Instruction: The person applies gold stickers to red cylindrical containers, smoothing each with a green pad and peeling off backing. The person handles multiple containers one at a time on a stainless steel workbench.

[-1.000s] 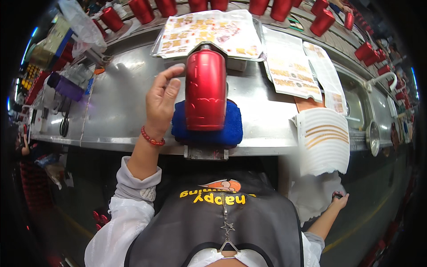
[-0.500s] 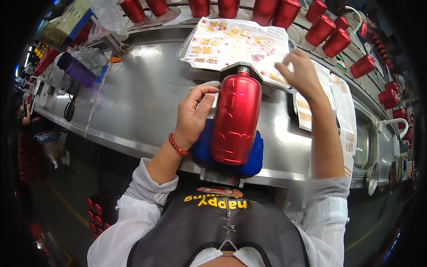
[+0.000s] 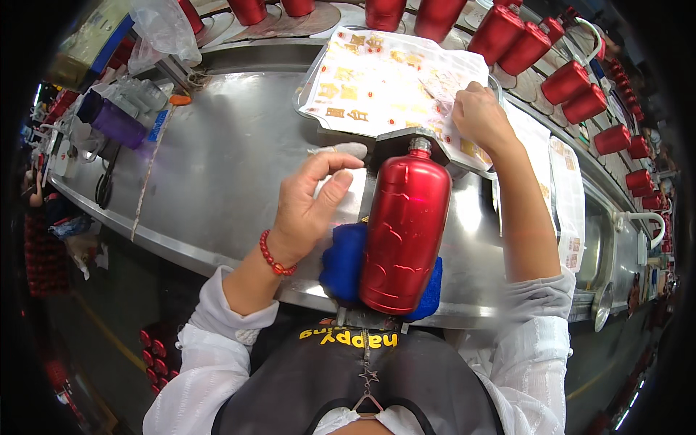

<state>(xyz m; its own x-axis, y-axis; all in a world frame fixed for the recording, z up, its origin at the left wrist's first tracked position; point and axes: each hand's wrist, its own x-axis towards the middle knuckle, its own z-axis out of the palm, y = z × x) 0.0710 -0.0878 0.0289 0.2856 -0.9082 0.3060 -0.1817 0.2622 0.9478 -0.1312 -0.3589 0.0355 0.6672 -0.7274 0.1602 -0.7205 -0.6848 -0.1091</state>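
A glossy red bottle [image 3: 406, 235] with raised outlines and a bare threaded neck lies on a folded blue cloth [image 3: 342, 262] at the bench's front edge. Its neck sits at a dark metal rest [image 3: 395, 139]. My left hand [image 3: 313, 196], with a red bead bracelet on the wrist, hovers just left of the bottle. Thumb and fingers are apart with nothing between them, and a pale cover shows on one fingertip. Over the right part of a white sheet with gold and red decals [image 3: 391, 80], my right hand [image 3: 482, 119] is closed, fingers bent down; what they pinch is hidden.
The decal sheet lies on a metal tray [image 3: 303, 119]. Several red bottles [image 3: 496, 32] stand on round discs behind the bench. More decal sheets [image 3: 567, 196] hang at the right, beside a sink [image 3: 598, 217]. A purple bottle [image 3: 112, 122] and dark scissors [image 3: 106, 177] lie at left.
My right hand has come down onto the decal sheet, its fingers closing. My left hand has drawn away from the bottle. The bottles behind have shifted right, and the view has moved slightly.
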